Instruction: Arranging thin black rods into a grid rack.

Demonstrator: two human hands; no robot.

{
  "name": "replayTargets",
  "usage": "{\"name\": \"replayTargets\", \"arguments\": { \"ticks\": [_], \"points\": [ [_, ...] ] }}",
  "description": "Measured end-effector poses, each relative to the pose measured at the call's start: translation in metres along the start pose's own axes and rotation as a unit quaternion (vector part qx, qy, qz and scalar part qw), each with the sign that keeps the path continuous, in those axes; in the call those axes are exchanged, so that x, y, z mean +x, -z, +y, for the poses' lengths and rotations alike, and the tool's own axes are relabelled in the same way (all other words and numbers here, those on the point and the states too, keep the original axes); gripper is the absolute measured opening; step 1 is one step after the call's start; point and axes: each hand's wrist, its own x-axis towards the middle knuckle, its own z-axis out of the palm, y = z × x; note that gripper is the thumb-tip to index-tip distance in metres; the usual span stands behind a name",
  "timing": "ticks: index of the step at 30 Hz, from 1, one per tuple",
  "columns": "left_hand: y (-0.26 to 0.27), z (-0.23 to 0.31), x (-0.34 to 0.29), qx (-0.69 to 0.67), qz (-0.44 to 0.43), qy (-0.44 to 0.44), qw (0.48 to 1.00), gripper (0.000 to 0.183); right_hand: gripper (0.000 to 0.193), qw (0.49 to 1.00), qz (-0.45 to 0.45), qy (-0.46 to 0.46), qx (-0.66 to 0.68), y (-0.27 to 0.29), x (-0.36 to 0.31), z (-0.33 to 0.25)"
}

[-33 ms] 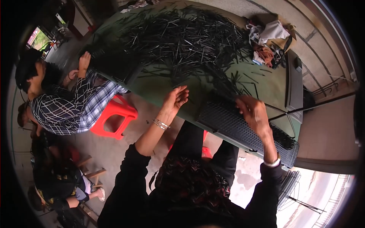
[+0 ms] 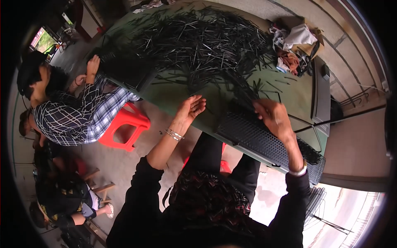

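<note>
Right hand [image 2: 273, 118] hung over perforated tray [image 2: 244, 126]
It was curled, contents indiscernible; leftward, the left hand [image 2: 190, 109] hung half-open, empty.

Table [image 2: 167, 89]: standing before the wearer. Heap of strips [image 2: 202, 43]: lying across the table's far middle, with loose strips spreading toward the near edge. Mesh tray [image 2: 248, 127]: lying along the near edge, right of centre. Right hand [image 2: 273, 118]: hanging over the tray (contact remaining hidden from this angle). Left hand [image 2: 191, 108]: hanging left of the tray, by the near edge. Cloths [image 2: 300, 36]: lying beyond the tray, right of the heap. Co-worker [image 2: 62, 124]: sitting left of the wearer. Stool [image 2: 143, 122]: standing between the two people.
</note>
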Motion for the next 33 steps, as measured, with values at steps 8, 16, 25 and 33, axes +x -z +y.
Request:
{"name": "replayTargets", "arguments": {
  "ticks": [8, 16, 25, 33],
  "points": [
    [0.006, -0.012, 0.011, -0.055, 0.067, 0.030, 0.996, 0.028, 0.055, 0.973, -0.103, 0.028, -0.204, -0.070, 0.187, 0.059],
    [0.011, 0.020, 0.037, 0.249, 0.135, -0.184, 0.941, 0.049, 0.102, 0.975, -0.119, -0.064, -0.178, -0.109, 0.273, 0.112],
    [-0.014, 0.027, 0.096, 0.712, 0.122, -0.359, 0.591, 0.083, 0.112, 0.961, -0.118, -0.044, -0.245, -0.120, 0.273, 0.109],
    [-0.016, 0.021, 0.113, 0.761, 0.105, -0.429, 0.474, 0.064, 0.111, 0.925, -0.096, -0.012, -0.366, -0.124, 0.269, 0.105]
  ]
}}
